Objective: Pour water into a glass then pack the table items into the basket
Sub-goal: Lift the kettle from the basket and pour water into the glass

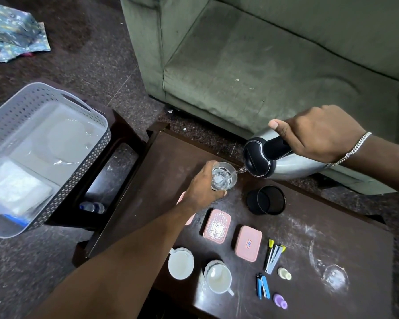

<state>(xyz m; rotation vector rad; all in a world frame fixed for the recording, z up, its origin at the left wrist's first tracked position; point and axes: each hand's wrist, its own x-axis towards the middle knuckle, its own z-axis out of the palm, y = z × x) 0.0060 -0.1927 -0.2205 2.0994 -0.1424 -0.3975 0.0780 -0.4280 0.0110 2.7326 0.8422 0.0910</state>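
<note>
1. Two hands at work, both closed on something. Right hand (318,132) wrapped tight around the black handle of the steel kettle (286,162), thumb pressed forward on top of the handle, wrist bent down so the spout points left toward the glass.
2. Left hand (203,185) curled around the side of the glass (225,176), fingers on the far wall, thumb tip showing at the near side; whether the base rests on the table or is lifted is not clear.
3. Thin stream of water passing from spout to the rim of the glass; water already inside, surface disturbed.
4. Handling of the kettle, as a judgement: probably heavy with water, rigid, smooth metal body, so best held only by the handle, as now.
5. Handling of the glass, as a judgement: fragile, slippery when wet, heavier as it fills; best gripped low and around the wall, away from the rim.
6. Left forearm stretched long across the dark table (309,226); right forearm entering from the right, with a silver bracelet (352,150) at the wrist.
7. Still on the table, near the glass: black mesh cup (266,200), two pink boxes (217,226), two white cups (218,278), staplers (263,287) and small pieces.
8. Grey basket (0,120) well apart at the left, on a stool.
</note>
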